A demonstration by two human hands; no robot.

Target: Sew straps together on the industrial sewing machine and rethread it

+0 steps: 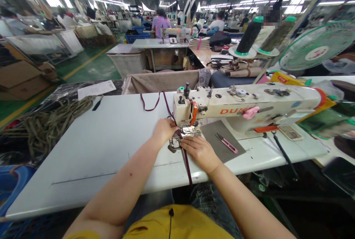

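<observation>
The strip passes the left end of the machine and drops off the table on the machine's near side; the left hand has its fingertips bunched at the strip beside the machine's foot — whether they pinch it cannot be told — and the right hand lies flat, fingers pressed together, tips at the strip. Fingertips this close could be caught if the machine ran, and uneven pull or a snagged tail could skew the strip. Far left of the machine, a blue crate, contents unclear; behind it, a beige bin, patterned cloth at its corner.
</observation>
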